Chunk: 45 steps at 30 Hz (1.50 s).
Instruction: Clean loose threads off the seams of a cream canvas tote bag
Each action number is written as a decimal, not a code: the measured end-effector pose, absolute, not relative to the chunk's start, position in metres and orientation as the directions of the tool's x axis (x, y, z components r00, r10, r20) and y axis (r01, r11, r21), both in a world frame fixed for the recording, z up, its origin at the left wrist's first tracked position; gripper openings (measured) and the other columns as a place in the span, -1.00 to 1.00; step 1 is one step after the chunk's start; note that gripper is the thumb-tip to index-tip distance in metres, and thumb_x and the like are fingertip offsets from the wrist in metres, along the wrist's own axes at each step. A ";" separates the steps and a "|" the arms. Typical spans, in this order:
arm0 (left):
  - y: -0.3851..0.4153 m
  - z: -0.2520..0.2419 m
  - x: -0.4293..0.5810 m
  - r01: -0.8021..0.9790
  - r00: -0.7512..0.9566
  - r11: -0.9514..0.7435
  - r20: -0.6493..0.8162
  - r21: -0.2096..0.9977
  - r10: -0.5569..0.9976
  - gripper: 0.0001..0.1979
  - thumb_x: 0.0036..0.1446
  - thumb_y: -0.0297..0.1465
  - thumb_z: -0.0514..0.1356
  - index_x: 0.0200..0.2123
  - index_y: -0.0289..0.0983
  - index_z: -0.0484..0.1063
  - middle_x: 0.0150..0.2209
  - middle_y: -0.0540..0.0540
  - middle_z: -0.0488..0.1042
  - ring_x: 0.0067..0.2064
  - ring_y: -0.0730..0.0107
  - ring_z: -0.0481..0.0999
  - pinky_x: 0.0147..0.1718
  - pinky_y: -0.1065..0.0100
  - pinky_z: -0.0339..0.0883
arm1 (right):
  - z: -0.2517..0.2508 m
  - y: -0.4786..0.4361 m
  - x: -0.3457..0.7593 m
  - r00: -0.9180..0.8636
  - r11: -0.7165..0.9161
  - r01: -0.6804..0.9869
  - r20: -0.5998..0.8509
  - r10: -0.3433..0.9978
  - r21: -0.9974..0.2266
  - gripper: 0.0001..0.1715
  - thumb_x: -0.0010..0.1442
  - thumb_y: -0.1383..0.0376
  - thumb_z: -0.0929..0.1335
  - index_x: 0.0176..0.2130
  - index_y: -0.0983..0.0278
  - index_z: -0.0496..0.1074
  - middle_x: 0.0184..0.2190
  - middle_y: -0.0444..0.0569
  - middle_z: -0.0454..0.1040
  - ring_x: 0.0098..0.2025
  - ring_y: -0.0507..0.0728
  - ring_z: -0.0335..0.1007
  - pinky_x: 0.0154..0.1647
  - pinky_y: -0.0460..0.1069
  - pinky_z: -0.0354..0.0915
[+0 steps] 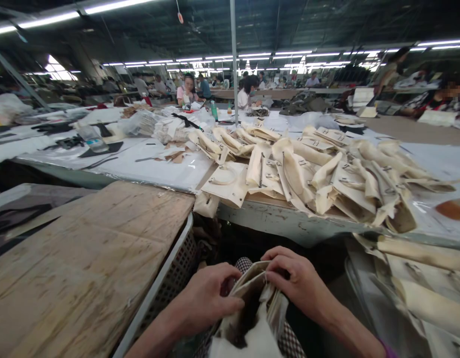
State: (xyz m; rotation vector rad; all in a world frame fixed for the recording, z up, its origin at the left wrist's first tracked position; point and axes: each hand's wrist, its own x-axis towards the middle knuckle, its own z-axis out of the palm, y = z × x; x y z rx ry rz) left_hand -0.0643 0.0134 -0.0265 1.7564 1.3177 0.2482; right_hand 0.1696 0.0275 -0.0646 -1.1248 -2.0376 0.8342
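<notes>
A cream fabric bag piece (230, 325) rests over my lap, its mouth held apart so the dark inside shows. My left hand (211, 298) grips its left edge between thumb and fingers. On the far right corner of the rim, my right hand (295, 273) pinches the folded material, thumb and fingertips together. The lower part of the piece runs out of view at the bottom. Checkered cloth (289, 340) shows beneath it.
Many similar cream bag pieces (289, 169) are heaped on the worktable (159, 169) ahead, with more (431, 283) at right. A worn wooden board (84, 248) and a plastic basket (170, 268) stand at left. A metal pole (234, 64) rises behind; several people work farther back.
</notes>
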 end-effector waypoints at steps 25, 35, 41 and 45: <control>-0.065 -0.064 -0.072 0.562 0.121 -0.116 0.058 0.819 0.991 -0.82 0.19 -0.42 0.21 -0.13 -0.14 0.52 -0.24 0.04 0.58 -0.31 0.45 0.55 -0.35 0.54 0.41 | -0.092 0.014 0.136 -0.030 0.168 0.360 0.169 0.985 -0.918 -0.77 0.18 0.25 0.32 -0.51 0.21 0.36 -0.28 -0.06 0.53 -0.24 0.13 0.46 -0.20 0.00 0.29; -0.064 -0.077 -0.069 0.790 0.427 -0.552 0.407 0.267 0.807 -0.79 0.27 -0.56 0.05 -0.23 -0.39 0.50 -0.49 -0.08 0.46 -0.47 0.33 0.46 -0.48 0.34 0.33 | -0.091 0.015 0.127 0.008 0.138 0.386 0.152 0.988 -0.912 -0.77 0.13 0.28 0.34 -0.55 0.22 0.35 -0.34 -0.09 0.53 -0.29 0.12 0.46 -0.23 -0.01 0.27; -0.048 -0.066 -0.071 0.806 0.319 -0.391 0.229 0.445 0.920 -0.76 0.29 -0.47 0.07 -0.37 -0.27 0.49 -0.46 -0.03 0.49 -0.43 0.37 0.51 -0.44 0.40 0.36 | -0.089 0.012 0.122 -0.025 0.168 0.393 0.172 0.985 -0.904 -0.76 0.15 0.29 0.33 -0.54 0.22 0.34 -0.35 -0.08 0.52 -0.31 0.12 0.46 -0.27 -0.01 0.26; -0.032 -0.057 -0.065 0.746 0.262 -0.254 0.080 0.616 0.962 -0.88 0.25 -0.42 0.19 -0.30 -0.19 0.55 -0.42 0.03 0.47 -0.38 0.43 0.52 -0.39 0.48 0.36 | -0.088 0.006 0.120 -0.055 0.196 0.386 0.190 0.980 -0.901 -0.75 0.17 0.31 0.31 -0.53 0.22 0.32 -0.35 -0.10 0.51 -0.31 0.10 0.46 -0.27 -0.03 0.27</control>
